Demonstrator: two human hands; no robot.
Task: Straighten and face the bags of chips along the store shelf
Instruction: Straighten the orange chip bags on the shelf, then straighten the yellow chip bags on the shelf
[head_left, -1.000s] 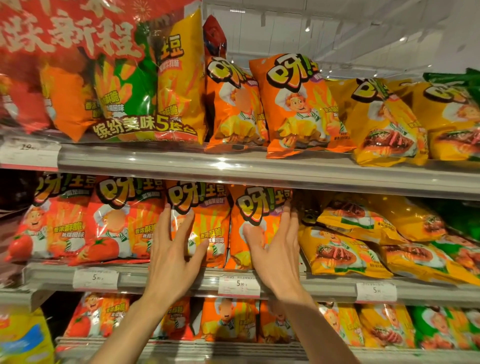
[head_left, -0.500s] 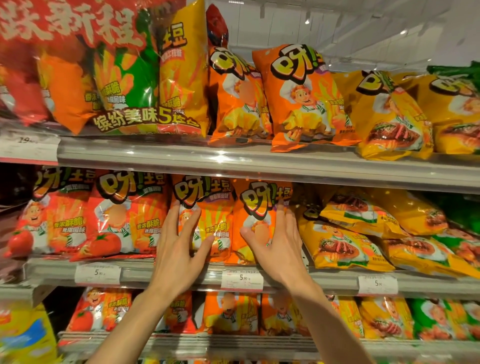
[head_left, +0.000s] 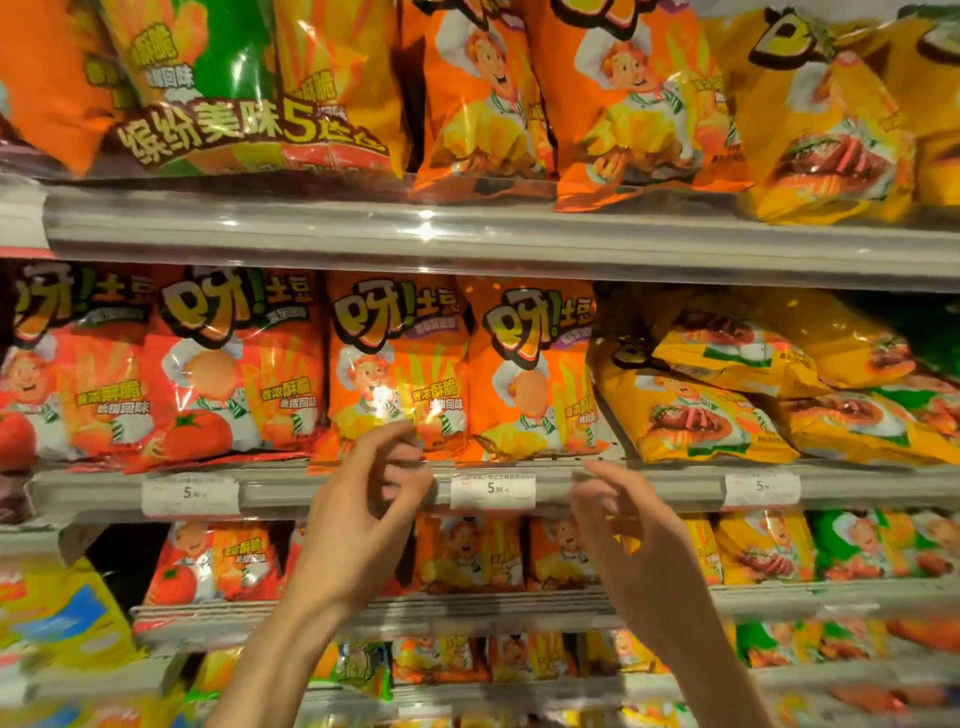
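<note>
The shelves (head_left: 467, 244) are running across the whole view in tiers, each one carrying rows of chip bags. On the middle shelf, two red bags (head_left: 228, 364) are standing upright at the left, two orange bags (head_left: 530, 374) are standing upright and facing forward at the centre, touching side by side, and yellow bags (head_left: 696, 410) are lying slumped on one another at the right. Price tags (head_left: 492, 488) are sitting along the shelf's front rail. The left hand (head_left: 358, 514) is hovering in front of that rail with fingers loosely curled, its fingertips (head_left: 400, 436) reaching the bottom edge of the left orange bag; whether they are touching it cannot be told. The right hand (head_left: 628, 525) is hovering just below the rail, fingers loosely bent and blurred, holding nothing.
</note>
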